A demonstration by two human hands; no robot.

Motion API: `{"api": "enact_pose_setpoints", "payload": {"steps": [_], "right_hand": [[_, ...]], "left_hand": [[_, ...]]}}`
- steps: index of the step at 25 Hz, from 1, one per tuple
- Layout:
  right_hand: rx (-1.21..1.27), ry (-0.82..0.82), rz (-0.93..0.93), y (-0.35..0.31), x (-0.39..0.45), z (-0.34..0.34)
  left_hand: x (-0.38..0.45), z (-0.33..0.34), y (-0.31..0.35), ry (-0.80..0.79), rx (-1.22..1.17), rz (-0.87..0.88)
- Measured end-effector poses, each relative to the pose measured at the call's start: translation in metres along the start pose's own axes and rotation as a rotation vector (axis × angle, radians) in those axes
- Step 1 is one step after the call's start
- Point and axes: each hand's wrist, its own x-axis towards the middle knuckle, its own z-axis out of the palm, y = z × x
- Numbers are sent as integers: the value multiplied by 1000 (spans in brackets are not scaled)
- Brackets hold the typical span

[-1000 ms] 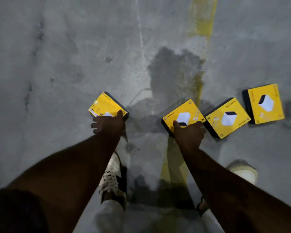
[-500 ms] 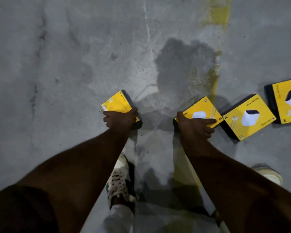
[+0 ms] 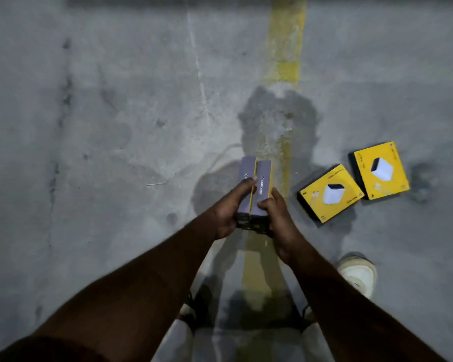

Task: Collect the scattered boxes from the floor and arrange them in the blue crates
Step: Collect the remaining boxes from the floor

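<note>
The left hand (image 3: pixel 226 209) grips one box (image 3: pixel 246 176) and the right hand (image 3: pixel 275 212) grips another (image 3: pixel 263 186), the two pressed side by side on edge above the concrete floor (image 3: pixel 115 126). To the right, two yellow boxes (image 3: pixel 331 193) (image 3: pixel 381 169) lie flat on the floor, just beside each other, past a faded yellow line (image 3: pixel 289 48).

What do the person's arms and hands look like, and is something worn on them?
Both forearms are bare. The left hand and the right hand show no gloves, and no watch or ring can be seen. Only a dark sleeve edge shows at the left upper arm.
</note>
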Motion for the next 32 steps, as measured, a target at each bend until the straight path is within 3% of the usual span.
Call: {"api": "enact_pose_setpoints", "payload": {"steps": [2,6,9,11,14,16,18,22,28,30,32], "right_hand": [[31,6,-72,-4,-15,-15],[-12,92,-202,-14,-31,-56],[-76,126,-225,-20,-31,-90],[17,178,-181,-23,-22,-119],[70,519,-57,-18,6,-164],[-8,594,28,-1,31,-187],[-54,561,90,17,53,-195],[13,452,28,43,94,-198],[290,521,82,16,79,-188],[351,414,59,12,74,-190],[237,308,-40,-1,66,-181]], "left_hand": [[-3,26,7,20,154,19],[17,70,1,270,525,185],[37,107,-9,371,613,235],[47,126,-14,445,615,291],[54,139,-17,700,699,447],[63,138,-16,873,693,536],[76,134,-18,868,715,507],[102,138,-22,694,889,370],[111,148,-16,630,965,351],[113,146,-7,650,929,332],[117,143,4,673,940,345]]}}
